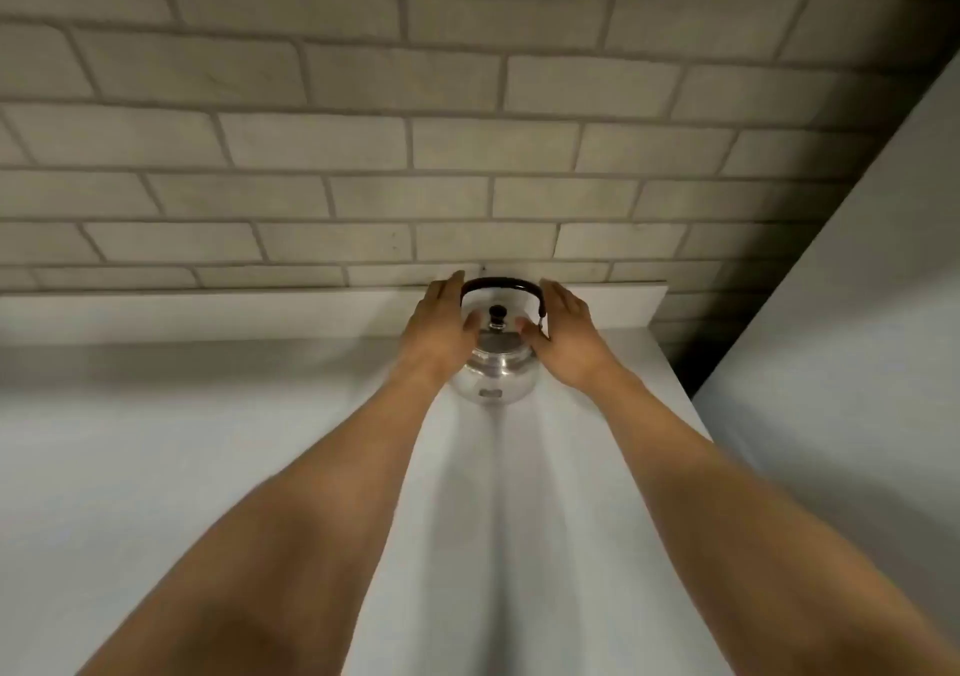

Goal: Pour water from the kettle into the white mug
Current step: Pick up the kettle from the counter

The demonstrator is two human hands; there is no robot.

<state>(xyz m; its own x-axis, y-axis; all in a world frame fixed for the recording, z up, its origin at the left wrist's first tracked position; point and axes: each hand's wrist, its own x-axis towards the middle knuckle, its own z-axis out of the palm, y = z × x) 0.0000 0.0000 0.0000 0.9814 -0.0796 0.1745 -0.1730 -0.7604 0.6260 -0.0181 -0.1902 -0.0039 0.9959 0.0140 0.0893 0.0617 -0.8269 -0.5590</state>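
Observation:
A shiny steel kettle (496,368) with a black arched handle and a black lid knob stands on the white counter (208,467), close to the back wall. My left hand (439,332) lies flat against the kettle's left side, fingers straight and apart. On the other side, my right hand (563,335) is spread the same way, thumb near the lid. Neither hand curls around the handle. No white mug is in view.
A grey brick wall (467,129) rises behind a low white backsplash (208,311). The counter ends at its right edge near the kettle, with a dark gap and a pale panel (857,337) beyond it.

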